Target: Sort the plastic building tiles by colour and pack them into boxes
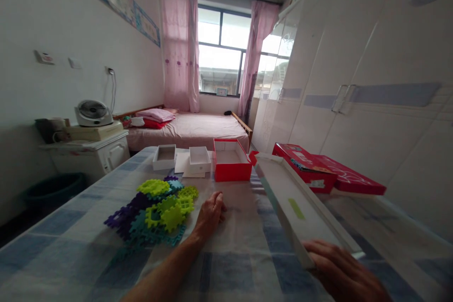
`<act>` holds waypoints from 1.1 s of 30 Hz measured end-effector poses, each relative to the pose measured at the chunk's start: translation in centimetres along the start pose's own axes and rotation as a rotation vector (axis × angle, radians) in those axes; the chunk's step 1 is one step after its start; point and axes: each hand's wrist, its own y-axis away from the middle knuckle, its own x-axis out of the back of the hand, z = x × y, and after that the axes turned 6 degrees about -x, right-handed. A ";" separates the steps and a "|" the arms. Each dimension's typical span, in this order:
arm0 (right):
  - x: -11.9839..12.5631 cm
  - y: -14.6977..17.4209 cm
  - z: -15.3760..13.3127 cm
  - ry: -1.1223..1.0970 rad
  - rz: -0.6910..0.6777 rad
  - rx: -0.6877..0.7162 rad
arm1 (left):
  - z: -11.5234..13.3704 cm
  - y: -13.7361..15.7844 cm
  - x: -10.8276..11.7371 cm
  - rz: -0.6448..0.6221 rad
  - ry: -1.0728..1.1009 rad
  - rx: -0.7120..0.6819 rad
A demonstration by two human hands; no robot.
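My right hand point(341, 266) grips the near end of a long, shallow white box lid point(307, 212), which lies tilted over the right side of the table. A small yellow-green strip point(296, 208) shows on the lid's inner face. My left hand point(213, 206) rests on the tablecloth with its fingers curled in, and nothing shows in it. Just left of it is a heap of gear-shaped plastic pieces: yellow-green ones point(172, 216), purple ones point(122, 214) and teal ones point(141, 231). Some pieces overlap and are partly hidden.
An open red box point(232, 173) stands beyond my left hand, beside two small white boxes point(164, 164) point(200, 166). Closed red boxes point(320, 180) point(357, 174) lie at the right. A checked tablecloth point(67, 226) covers the table. Behind are a bed point(201, 125) and a nightstand with a fan point(92, 112).
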 end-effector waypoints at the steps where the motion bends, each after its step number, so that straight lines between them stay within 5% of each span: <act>1: -0.1 -1.4 -0.3 -0.013 0.006 -0.006 | 0.0 0.0 0.0 0.000 0.001 -0.002; 6: -1.4 -7.8 -1.7 -0.096 0.087 -0.031 | 0.0 -0.1 -0.1 -0.004 0.006 0.007; 10: -2.6 -9.7 -2.2 -0.089 0.093 -0.042 | 0.2 0.0 -0.1 -0.002 0.004 0.016; 24: -4.9 -3.1 -3.5 -0.087 0.165 -0.034 | 0.7 0.1 0.1 0.007 -0.172 -0.014; 33: -5.5 -0.3 -3.6 -0.105 0.146 -0.075 | 6.7 -5.2 -0.4 -0.009 -0.866 -0.278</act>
